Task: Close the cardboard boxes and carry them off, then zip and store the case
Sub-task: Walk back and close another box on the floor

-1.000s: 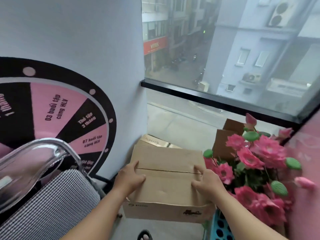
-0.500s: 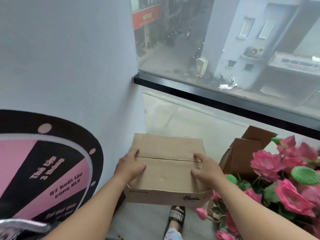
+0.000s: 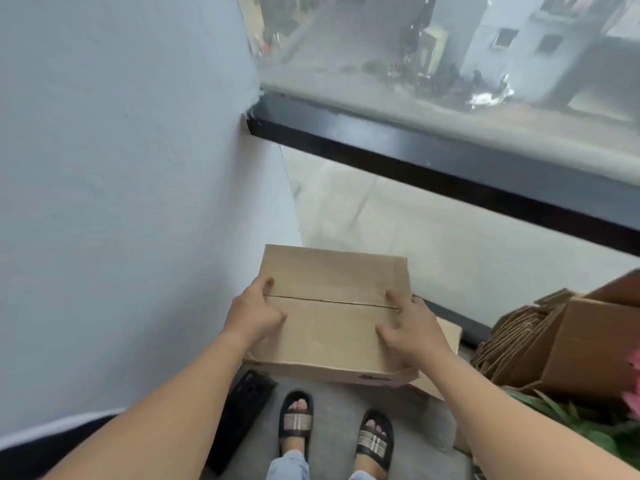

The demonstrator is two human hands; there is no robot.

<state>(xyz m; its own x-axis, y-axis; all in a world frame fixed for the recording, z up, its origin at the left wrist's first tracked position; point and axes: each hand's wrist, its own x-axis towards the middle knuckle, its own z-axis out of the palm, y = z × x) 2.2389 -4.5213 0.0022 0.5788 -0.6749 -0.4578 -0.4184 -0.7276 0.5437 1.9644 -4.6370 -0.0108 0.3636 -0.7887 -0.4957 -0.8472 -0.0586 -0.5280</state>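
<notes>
Lower now than a second ago, the box (image 3: 332, 317) has come down beside the wall (image 3: 121, 185) while I tipped my head, so the spinning wheel poster has left view and my sandals (image 3: 334, 427) show beneath the box. Going from largest to smallest: the wall stands just left of the box, a dark window sill (image 3: 450, 174) runs beyond it, and the floor (image 3: 433, 237) lies below. I judge I am setting the box down or carrying it low.

Both flaps are closed and meet in a seam across the top, so nothing inside can be seen. My left hand (image 3: 254, 315) grips the box's left edge, thumb curled over the seam. My right hand (image 3: 410, 329) grips the right edge, fingers spread over the top to keep the flaps shut.

Right of the box, an open carton (image 3: 595, 344) holds stacked brown paper bags (image 3: 512, 337). Pink flowers (image 3: 632, 389) show further right. No case is visible.
</notes>
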